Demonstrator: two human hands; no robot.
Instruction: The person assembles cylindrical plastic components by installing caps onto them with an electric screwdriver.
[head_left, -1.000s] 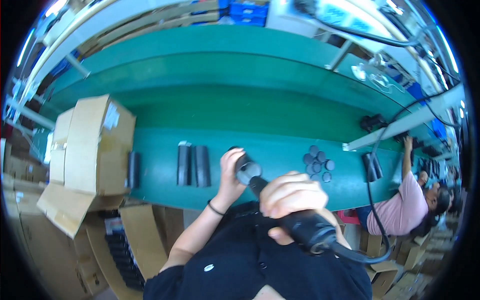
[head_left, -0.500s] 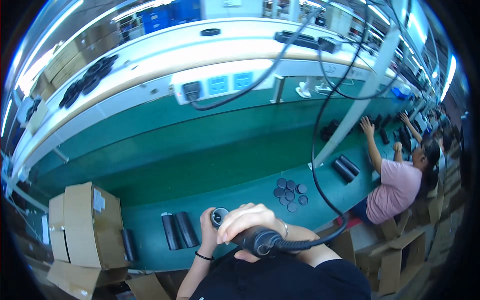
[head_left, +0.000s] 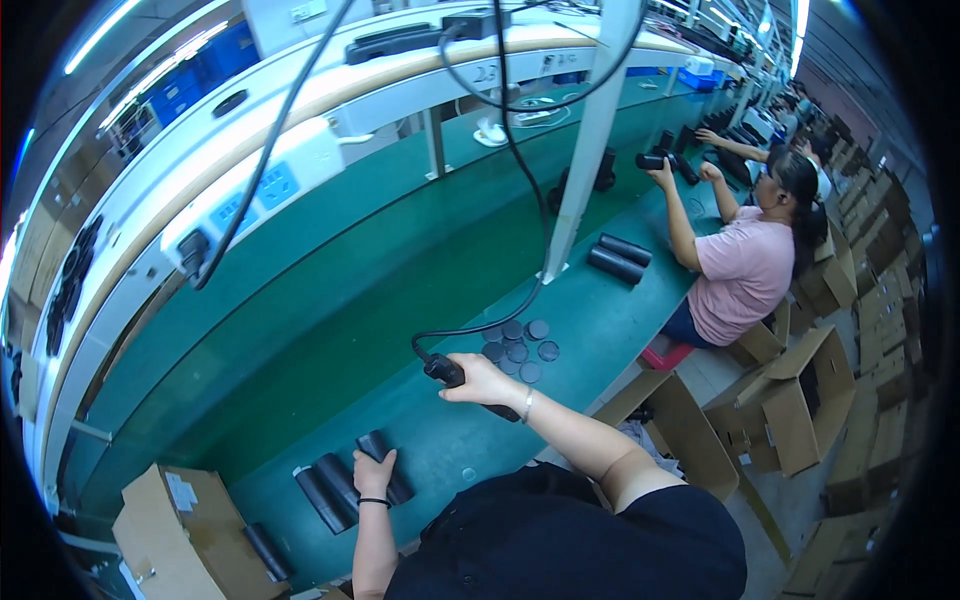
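My left hand (head_left: 373, 472) is closed around a black cylinder (head_left: 372, 443), low over the green bench beside two more black cylinders (head_left: 320, 498) lying side by side. My right hand (head_left: 485, 382) grips a black corded handheld tool (head_left: 443, 370); its cable runs from the end toward the far side, and its other end shows below my palm. Several black round discs (head_left: 515, 352) lie on the bench just beyond the right hand. The tool's exact kind cannot be made out.
A cardboard box (head_left: 190, 520) stands at the left with another black cylinder (head_left: 266, 552) beside it. A power strip (head_left: 255, 190) is on the shelf edge. A white post (head_left: 590, 150) rises from the bench. A co-worker in pink (head_left: 745, 260) sits at the right near open cartons (head_left: 790, 400).
My hands have separated: the left has gone down to the bench with the cylinder, the right has moved away with the tool. The view has turned rightward. The co-worker now holds a black object.
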